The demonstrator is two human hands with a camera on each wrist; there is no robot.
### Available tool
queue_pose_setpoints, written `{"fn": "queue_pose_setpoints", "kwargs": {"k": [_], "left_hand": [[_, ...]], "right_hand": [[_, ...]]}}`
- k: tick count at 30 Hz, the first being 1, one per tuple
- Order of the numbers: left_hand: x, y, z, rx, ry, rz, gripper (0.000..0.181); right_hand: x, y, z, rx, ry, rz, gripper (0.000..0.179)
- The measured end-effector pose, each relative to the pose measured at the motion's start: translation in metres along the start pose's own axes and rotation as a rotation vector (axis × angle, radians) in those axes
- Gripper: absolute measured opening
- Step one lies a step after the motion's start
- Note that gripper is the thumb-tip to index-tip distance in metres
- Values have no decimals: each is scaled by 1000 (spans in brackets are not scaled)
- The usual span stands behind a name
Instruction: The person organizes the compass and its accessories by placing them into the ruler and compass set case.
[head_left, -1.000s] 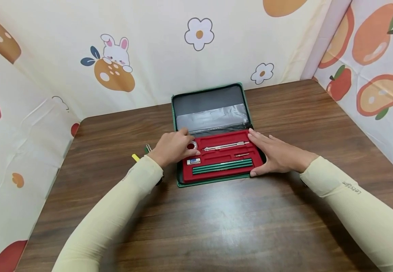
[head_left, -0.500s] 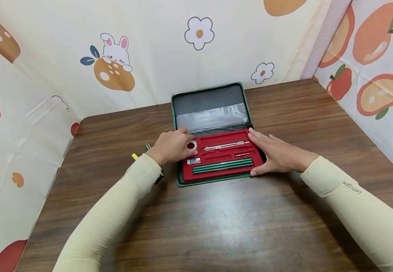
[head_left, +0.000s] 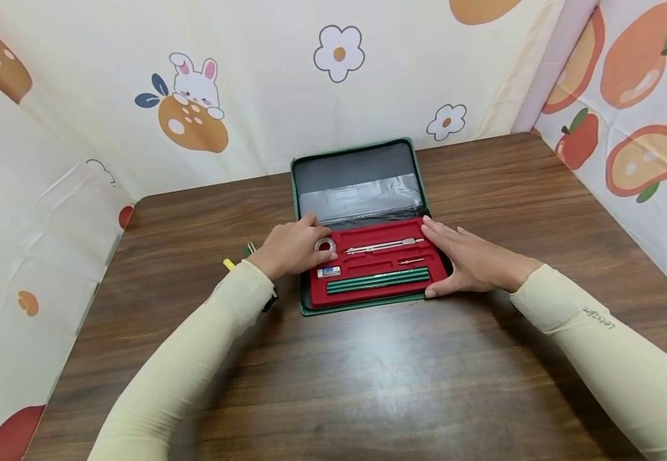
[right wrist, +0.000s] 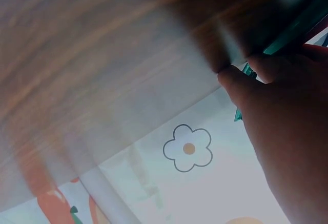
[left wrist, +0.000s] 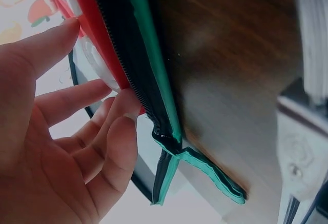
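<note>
A green zip case (head_left: 356, 169) lies open on the table, its red tray (head_left: 368, 259) facing up. In the tray lie a metal compass (head_left: 385, 246), a small metal piece (head_left: 411, 261), green pencils (head_left: 376, 282), an eraser (head_left: 329, 272) and a clear round piece (head_left: 325, 245). My left hand (head_left: 293, 250) rests at the tray's left end, thumb and index finger either side of the round piece. In the left wrist view its bent fingers (left wrist: 125, 106) touch the tray's side. My right hand (head_left: 471, 259) lies spread along the case's right edge, thumb near the front corner; its palm is hidden.
Behind my left wrist, a yellow-tipped thing (head_left: 229, 264) and a green-and-metal thing (head_left: 251, 250) are partly hidden. A green strap (left wrist: 215, 172) hangs off the case's zip. Printed cloth (head_left: 264, 96) hangs behind the wooden table (head_left: 379, 384).
Between a second and half a second ago, my left thumb shifted slightly left and uncovered more of the round piece. Since then the hands have hardly moved. The right hand stays at the case's edge.
</note>
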State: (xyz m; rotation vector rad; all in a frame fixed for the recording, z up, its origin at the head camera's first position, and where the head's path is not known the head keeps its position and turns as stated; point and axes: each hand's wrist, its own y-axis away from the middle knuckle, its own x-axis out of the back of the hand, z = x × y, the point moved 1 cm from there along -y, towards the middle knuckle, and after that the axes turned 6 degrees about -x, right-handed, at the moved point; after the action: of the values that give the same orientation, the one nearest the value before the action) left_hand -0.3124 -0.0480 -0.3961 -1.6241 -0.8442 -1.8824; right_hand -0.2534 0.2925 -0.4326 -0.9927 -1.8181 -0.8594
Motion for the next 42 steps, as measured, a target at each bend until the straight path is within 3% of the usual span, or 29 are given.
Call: {"fn": "queue_pose_setpoints", "kwargs": {"k": [12, 17, 23, 35, 42], "left_hand": [[-1, 15, -11, 26, 57, 62, 56], [-2, 32, -23, 64, 65, 89, 56], [-1, 57, -41, 98, 78, 72, 51], [-8, 94, -69, 53, 69, 92, 33], [-10, 109, -78, 5, 127, 111, 27]], "right_hand": [[0, 0, -2, -7, 6, -11, 125], [0, 0, -2, -6, 0, -12, 125], [2, 0, -3, -10, -6, -12, 125], [2, 1, -4, -13, -1, -17, 125], [1, 1, -4, -6, -9, -10, 124]]}}
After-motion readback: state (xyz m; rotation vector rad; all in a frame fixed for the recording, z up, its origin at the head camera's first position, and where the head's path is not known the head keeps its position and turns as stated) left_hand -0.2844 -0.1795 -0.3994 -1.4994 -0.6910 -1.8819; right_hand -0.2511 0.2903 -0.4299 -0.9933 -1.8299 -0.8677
